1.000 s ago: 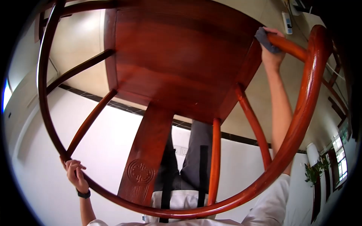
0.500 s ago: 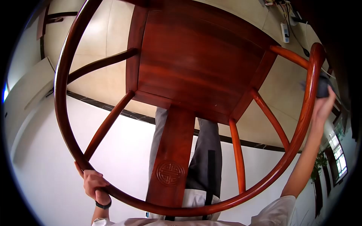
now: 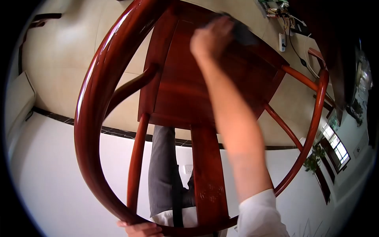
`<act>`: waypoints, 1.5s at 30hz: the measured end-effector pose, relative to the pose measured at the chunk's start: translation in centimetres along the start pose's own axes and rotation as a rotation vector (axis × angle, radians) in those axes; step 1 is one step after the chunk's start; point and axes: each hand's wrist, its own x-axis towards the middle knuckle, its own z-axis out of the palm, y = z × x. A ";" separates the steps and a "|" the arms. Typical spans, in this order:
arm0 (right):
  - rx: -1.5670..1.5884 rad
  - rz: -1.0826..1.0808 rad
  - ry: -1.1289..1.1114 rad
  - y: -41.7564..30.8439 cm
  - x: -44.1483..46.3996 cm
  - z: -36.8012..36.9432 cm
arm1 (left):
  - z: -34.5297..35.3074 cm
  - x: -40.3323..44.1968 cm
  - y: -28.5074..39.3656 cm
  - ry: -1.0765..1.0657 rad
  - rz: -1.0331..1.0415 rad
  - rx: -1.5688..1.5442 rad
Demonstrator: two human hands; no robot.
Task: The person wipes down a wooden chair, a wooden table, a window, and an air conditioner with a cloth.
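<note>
A dark reddish wooden armchair (image 3: 181, 87) with a curved top rail fills the middle of the view, seen from behind its back. My right arm reaches over the rail, and my right hand (image 3: 211, 39) presses a dark grey cloth (image 3: 241, 32) on the far part of the seat; hand and cloth are slightly blurred. At the bottom, my left hand (image 3: 141, 229) has its fingers wrapped over the curved rail (image 3: 89, 146). The flat back splat (image 3: 207, 170) bears a carved design, and my forearm passes to its right.
Cables and a white power strip (image 3: 282, 42) lie on the tiled floor (image 3: 118, 43) beyond the chair. Another wooden piece (image 3: 45, 16) stands at the upper left. A plant (image 3: 314, 158) and a window (image 3: 335, 144) show at the right.
My right hand has moved with the cloth from the right armrest inward to the far part of the seat. My left hand has shifted along the rail, and the view has turned.
</note>
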 end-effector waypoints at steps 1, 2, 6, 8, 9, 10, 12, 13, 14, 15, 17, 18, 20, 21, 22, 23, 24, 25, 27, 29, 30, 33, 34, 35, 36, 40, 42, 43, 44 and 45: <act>0.129 -0.081 -0.084 -3.0 0.3 0.4 | 0.1 -0.2 -0.5 0.012 0.034 -0.026; 0.264 -0.159 -0.179 -5.0 -0.4 1.1 | 0.1 -0.4 -0.5 0.020 0.056 -0.045; 0.214 -0.426 0.124 -3.6 -1.7 2.1 | 0.8 -0.2 -1.8 0.059 0.108 -0.083; 0.179 -0.689 0.001 2.5 -1.1 0.3 | 1.3 0.1 -2.4 0.071 0.124 -0.096; 0.087 -0.695 -0.073 5.8 -0.8 -0.5 | 1.5 0.2 -2.6 0.079 0.136 -0.099; 0.070 -0.599 -0.129 8.9 -0.4 -2.5 | 1.6 0.3 -2.6 0.079 0.142 -0.101; -0.031 -0.401 0.047 17.7 -0.9 -2.3 | 1.7 0.3 -2.5 0.079 0.155 -0.100; -0.099 -0.199 0.038 21.4 -1.7 -2.7 | 1.5 0.5 -2.4 0.079 0.160 -0.100; -0.151 -0.046 0.043 25.2 -3.2 -2.5 | 1.6 0.8 -2.4 0.076 0.166 -0.099; -0.140 0.128 0.013 27.4 -5.3 -2.8 | 1.6 0.8 -2.4 0.072 0.175 -0.100; -0.131 0.430 -0.026 28.2 -6.7 -2.3 | 1.8 1.0 -2.3 0.067 0.187 -0.099; -0.137 0.562 -0.033 27.1 -6.8 -1.5 | 2.0 1.0 -2.1 0.064 0.193 -0.099; -0.046 0.525 0.019 20.5 -5.9 -1.3 | 2.0 1.1 -2.0 0.058 0.205 -0.102; -0.013 0.406 0.189 16.3 -6.1 -0.2 | 2.0 1.3 -2.0 0.049 0.210 -0.105; 0.050 0.237 0.144 11.7 -5.8 -1.4 | 2.2 1.2 -1.8 0.047 0.217 -0.103; 0.112 0.082 0.127 7.6 -6.6 -1.3 | 2.3 1.3 -1.7 0.046 0.222 -0.099; 0.389 -0.057 0.067 4.1 -7.4 -1.0 | 2.5 1.2 -1.5 0.048 0.229 -0.094; 0.607 -0.164 0.033 0.9 -8.4 -0.6 | 2.6 1.1 -1.3 0.046 0.230 -0.092; 0.520 -0.587 -0.064 -2.9 -12.0 0.8 | 2.8 0.9 -1.3 0.048 0.241 -0.092; 0.501 -0.572 -0.012 -2.2 -12.3 1.4 | 2.8 0.8 -1.2 0.049 0.246 -0.092; 0.495 -0.607 0.007 0.0 -11.7 1.2 | 2.8 0.7 -1.0 0.053 0.250 -0.089; 0.494 -0.417 -0.125 11.5 -10.0 -1.8 | 2.3 0.4 -1.0 0.061 0.250 -0.096; 0.197 -0.363 0.004 15.4 -10.4 -3.4 | 2.3 0.4 -1.0 0.067 0.249 -0.098; 0.028 -0.226 -0.016 19.2 -10.7 -4.7 | 2.2 0.3 -0.9 0.071 0.250 -0.101; -0.020 -0.104 0.014 23.5 -11.5 -5.0 | 2.1 0.2 -0.8 0.078 0.251 -0.099; -0.166 0.170 -0.067 27.8 -14.0 -4.5 | 1.7 -0.3 -0.3 0.097 0.256 -0.080; -0.111 0.322 -0.067 20.2 -14.2 -4.0 | 1.4 -0.6 -0.1 0.102 0.268 -0.085; 0.148 0.343 -0.001 15.7 -14.6 -3.9 | 1.4 -0.6 -0.4 0.103 0.273 -0.084; 0.010 0.099 0.030 11.8 -15.9 -2.9 | 1.3 -0.7 -0.4 0.108 0.278 -0.084; 0.226 -0.031 -0.068 7.5 -16.1 -4.2 | 1.3 -0.8 -0.3 0.113 0.283 -0.085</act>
